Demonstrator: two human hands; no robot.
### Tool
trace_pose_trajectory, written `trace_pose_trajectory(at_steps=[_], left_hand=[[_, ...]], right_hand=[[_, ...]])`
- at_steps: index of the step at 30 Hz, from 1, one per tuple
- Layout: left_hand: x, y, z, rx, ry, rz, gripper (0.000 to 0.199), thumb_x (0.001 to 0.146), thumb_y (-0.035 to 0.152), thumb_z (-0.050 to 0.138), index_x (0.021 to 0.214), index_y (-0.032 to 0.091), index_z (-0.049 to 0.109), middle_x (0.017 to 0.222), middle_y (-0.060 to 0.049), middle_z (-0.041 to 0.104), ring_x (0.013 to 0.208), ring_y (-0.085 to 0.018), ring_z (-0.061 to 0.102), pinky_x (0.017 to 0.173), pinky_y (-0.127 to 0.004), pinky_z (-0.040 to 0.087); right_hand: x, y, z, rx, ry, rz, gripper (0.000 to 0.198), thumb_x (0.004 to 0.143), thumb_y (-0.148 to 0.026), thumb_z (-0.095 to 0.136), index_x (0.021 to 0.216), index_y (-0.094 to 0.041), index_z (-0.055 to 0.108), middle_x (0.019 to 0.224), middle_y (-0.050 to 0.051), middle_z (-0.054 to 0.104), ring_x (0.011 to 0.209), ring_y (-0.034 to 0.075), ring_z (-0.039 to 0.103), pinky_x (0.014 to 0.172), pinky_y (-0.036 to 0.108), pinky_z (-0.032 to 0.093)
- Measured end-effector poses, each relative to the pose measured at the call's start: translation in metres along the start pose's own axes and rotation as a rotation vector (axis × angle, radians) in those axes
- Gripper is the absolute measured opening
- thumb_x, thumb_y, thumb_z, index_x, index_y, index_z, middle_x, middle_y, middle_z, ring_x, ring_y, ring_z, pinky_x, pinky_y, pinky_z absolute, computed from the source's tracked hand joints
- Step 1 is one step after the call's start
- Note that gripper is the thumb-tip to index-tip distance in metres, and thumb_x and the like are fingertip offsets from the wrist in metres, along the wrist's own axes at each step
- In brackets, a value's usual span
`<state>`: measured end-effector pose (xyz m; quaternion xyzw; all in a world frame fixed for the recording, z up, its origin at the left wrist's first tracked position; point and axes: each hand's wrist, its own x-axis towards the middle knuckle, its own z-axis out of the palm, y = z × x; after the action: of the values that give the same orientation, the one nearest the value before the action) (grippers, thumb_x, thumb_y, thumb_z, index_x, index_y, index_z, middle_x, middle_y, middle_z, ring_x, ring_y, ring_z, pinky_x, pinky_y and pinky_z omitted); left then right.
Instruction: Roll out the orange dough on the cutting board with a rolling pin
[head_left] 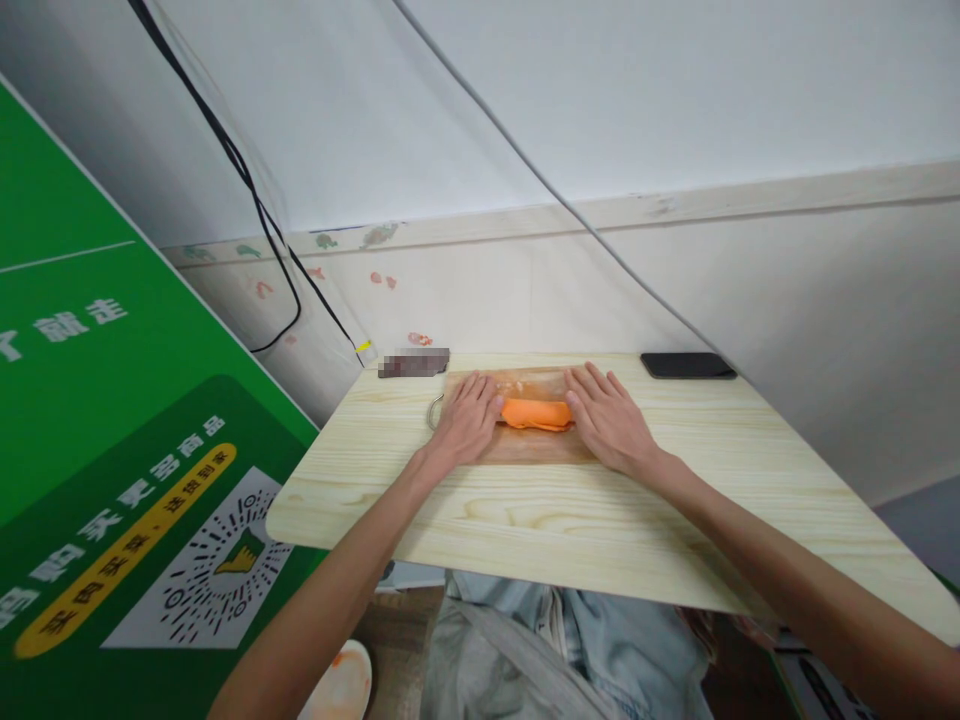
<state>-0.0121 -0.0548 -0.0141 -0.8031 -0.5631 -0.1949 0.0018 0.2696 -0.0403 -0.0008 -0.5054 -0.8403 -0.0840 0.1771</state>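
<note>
A soft-looking orange roll (pixel 536 414), like clay or dough, lies crosswise on a brownish board (pixel 525 448) with a metal ring (pixel 432 411) at its left edge. My left hand (pixel 469 415) rests palm down at the roll's left end, fingers stretched out and pointing away from me. At the right end lies my right hand (pixel 609 418), also palm down, its fingers extended and slightly spread. Both hands cover the ends of the roll, so whether a rod runs through it under the palms cannot be made out.
The board lies on a pale wood-grain table (pixel 480 530) against a white wall. A black phone (pixel 688 366) lies at the back right, and a blurred-out item (pixel 414 363) at the back left. A green printed panel (pixel 112 400) stands left; a stained white dish (pixel 341 685) is below.
</note>
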Motion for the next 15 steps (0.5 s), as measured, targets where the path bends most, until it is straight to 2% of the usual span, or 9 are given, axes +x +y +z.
trace_pose_trajectory(at_steps=[4, 7, 10, 15], left_hand=[[0.034, -0.001, -0.002, -0.009, -0.057, -0.121, 0.068, 0.118, 0.045, 0.013, 0.164, 0.011, 0.050, 0.172, -0.017, 0.052, 0.168, -0.027, 0.036, 0.138, -0.048, 0.029], [0.061, -0.003, -0.006, -0.005, -0.103, -0.223, 0.066, 0.118, 0.049, 0.014, 0.155, 0.018, 0.058, 0.161, -0.016, 0.064, 0.161, -0.029, 0.047, 0.133, -0.051, 0.036], [0.076, -0.006, -0.010, -0.004, -0.134, -0.268, 0.069, 0.117, 0.049, 0.009, 0.141, 0.021, 0.067, 0.145, -0.016, 0.073, 0.146, -0.030, 0.061, 0.125, -0.051, 0.045], [0.092, -0.008, -0.012, 0.031, -0.140, -0.357, 0.074, 0.116, 0.053, 0.009, 0.137, 0.017, 0.070, 0.144, -0.020, 0.072, 0.140, -0.035, 0.063, 0.122, -0.057, 0.047]], right_hand=[[0.034, 0.005, 0.001, 0.000, -0.057, 0.077, 0.069, 0.118, -0.042, 0.013, 0.159, -0.016, 0.061, 0.157, 0.011, 0.068, 0.162, 0.032, 0.040, 0.133, 0.053, 0.027], [0.064, 0.013, 0.000, 0.043, -0.162, 0.127, 0.071, 0.118, -0.043, 0.010, 0.148, -0.018, 0.070, 0.150, 0.013, 0.073, 0.154, 0.031, 0.051, 0.127, 0.050, 0.035], [0.086, 0.021, 0.000, 0.130, -0.243, 0.187, 0.083, 0.118, -0.050, 0.005, 0.138, -0.015, 0.076, 0.142, 0.018, 0.076, 0.143, 0.031, 0.061, 0.119, 0.046, 0.042], [0.103, 0.030, 0.006, 0.171, -0.254, 0.266, 0.092, 0.116, -0.057, 0.001, 0.132, -0.013, 0.080, 0.131, 0.019, 0.081, 0.128, 0.030, 0.071, 0.114, 0.039, 0.045]])
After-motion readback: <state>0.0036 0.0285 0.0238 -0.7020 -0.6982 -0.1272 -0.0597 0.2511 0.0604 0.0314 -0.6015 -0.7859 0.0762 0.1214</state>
